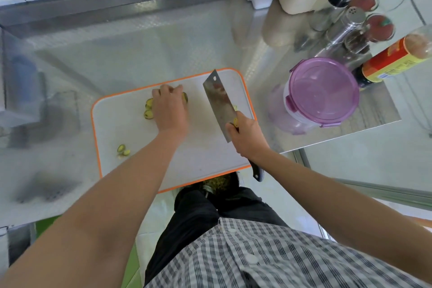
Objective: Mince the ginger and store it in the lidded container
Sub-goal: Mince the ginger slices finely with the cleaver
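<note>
**Fingers near the blade, slices not yet minced**

Head view: your left hand (169,110) lay in the centre of the frame, fingers curled down over the main pile of ginger slices (149,111) on the orange-rimmed cutting board (131,138). Your right hand (245,134) was clenched around the handle of the cleaver (218,100), whose blade was raised and tilted just right of that pile.

The ginger was in coarse rounds, so I judged the mincing barely begun. The purple lidded container (323,91) stood on the worktop (140,42) at the right of the frame, beside the board, with its lid on.

The main risk was to your left fingertips. They reached toward the blade side of the pile, and a chop brought down close to them could have caught a knuckle if they were not tucked back.

Two stray ginger pieces (123,149) sat at the board's lower left rim, well apart from the pile. A sweep of the blade or hand could have knocked them onto the worktop.

The board's near edge seemed to reach the worktop's front edge, perhaps overhanging it. Hard chopping there might have tipped or shifted the board.

When you came to store the mince, the lid would have needed opening first. A loaded blade carried across with nowhere to empty it could have spilled ginger.
</note>
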{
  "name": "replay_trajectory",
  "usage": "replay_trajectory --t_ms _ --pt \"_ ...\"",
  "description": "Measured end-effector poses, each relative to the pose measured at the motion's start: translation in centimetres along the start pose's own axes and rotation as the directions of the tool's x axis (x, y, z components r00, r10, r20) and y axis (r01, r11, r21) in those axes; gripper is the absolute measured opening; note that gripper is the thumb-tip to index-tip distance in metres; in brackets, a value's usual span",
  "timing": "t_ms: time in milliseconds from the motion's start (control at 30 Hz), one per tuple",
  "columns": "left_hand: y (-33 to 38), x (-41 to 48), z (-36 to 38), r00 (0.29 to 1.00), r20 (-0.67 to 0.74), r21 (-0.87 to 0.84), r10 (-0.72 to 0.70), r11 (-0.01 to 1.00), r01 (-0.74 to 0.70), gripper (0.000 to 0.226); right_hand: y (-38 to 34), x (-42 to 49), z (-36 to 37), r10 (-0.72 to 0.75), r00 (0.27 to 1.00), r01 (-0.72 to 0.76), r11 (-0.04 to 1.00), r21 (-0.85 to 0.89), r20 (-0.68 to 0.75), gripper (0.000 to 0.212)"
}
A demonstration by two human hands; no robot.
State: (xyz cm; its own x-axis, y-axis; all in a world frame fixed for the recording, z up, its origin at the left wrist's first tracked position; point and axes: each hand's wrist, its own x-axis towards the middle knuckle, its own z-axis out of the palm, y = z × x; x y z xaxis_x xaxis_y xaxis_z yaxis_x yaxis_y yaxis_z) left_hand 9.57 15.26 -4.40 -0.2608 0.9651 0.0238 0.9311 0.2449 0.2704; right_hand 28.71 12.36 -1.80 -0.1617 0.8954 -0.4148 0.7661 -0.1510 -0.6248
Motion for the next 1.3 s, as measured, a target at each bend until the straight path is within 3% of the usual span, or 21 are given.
replay_trajectory --t_ms 67,167,267,333,433,533,600,633,767,867,967,1100,1300 --pt "-0.1 1.0 0.4 0.997 0.059 0.064 0.043 0.997 -0.047 0.032 -0.3 0.2 0.0 0.018 1.000 -0.018 1.000 0.020 0.006 0.010" --pt "-0.2 1.8 0.8 0.992 0.114 0.140 0.055 0.988 -0.070 0.025 -0.6 0.6 0.0 0.040 0.999 -0.040 0.999 -0.013 -0.002 0.043" --pt "0.0 2.5 0.8 0.990 0.135 0.144 0.034 0.988 -0.053 0.021 -0.8 0.7 0.1 0.028 1.000 -0.028 0.999 -0.034 0.011 0.052" --pt "-0.2 2.5 0.6 0.989 0.146 0.066 0.012 0.998 -0.022 0.021 -1.0 0.5 0.1 0.022 1.000 -0.021 0.999 -0.039 0.016 0.045" --pt "-0.2 2.0 -0.1 0.987 0.162 -0.191 -0.024 0.980 0.055 0.017 -1.2 0.2 0.1 0.023 1.000 -0.022 0.999 -0.041 0.016 0.036" --pt "1.0 0.6 -1.0 0.935 0.291 -0.499 -0.202 0.802 0.329 0.020 -1.3 0.0 0.0 0.007 1.000 -0.005 0.999 -0.054 0.026 0.029" --pt "1.5 -1.0 -1.1 0.873 0.412 -0.609 -0.262 0.633 0.478 0.021 -1.4 -0.3 0.0 -0.010 0.999 0.012 0.998 -0.068 0.040 0.024" --pt "1.6 -2.0 -1.0 0.855 0.434 -0.618 -0.283 0.597 0.512 0.021 -1.4 -0.5 0.1 -0.022 0.998 0.027 0.996 -0.086 0.052 0.020" --pt "1.1 -6.3 -0.3 0.823 0.399 -0.481 -0.403 0.673 0.562 0.014 -1.1 -1.9 0.6 -0.109 0.986 0.134 0.970 -0.203 0.130 0.011" --pt "0.8 -8.8 0.0 0.830 0.333 -0.389 -0.447 0.737 0.553 0.022 -0.8 -2.9 1.2 -0.156 0.974 0.196 0.945 -0.262 0.166 0.012" --pt "0.9 -10.0 0.0 0.883 0.246 -0.292 -0.400 0.838 0.461 0.029 -0.6 -3.3 1.6 -0.166 0.973 0.208 0.934 -0.292 0.162 0.015" --pt "1.3 -10.6 -0.1 0.945 0.140 -0.293 -0.297 0.899 0.326 0.033 -0.6 -3.6 1.3 -0.167 0.968 0.224 0.910 -0.349 0.185 0.009" --pt "0.8 -10.8 0.5 0.975 0.137 -0.261 -0.175 0.943 0.206 0.018 -0.7 -3.8 0.5 -0.234 0.948 0.307 0.844 -0.440 0.214 0.014"
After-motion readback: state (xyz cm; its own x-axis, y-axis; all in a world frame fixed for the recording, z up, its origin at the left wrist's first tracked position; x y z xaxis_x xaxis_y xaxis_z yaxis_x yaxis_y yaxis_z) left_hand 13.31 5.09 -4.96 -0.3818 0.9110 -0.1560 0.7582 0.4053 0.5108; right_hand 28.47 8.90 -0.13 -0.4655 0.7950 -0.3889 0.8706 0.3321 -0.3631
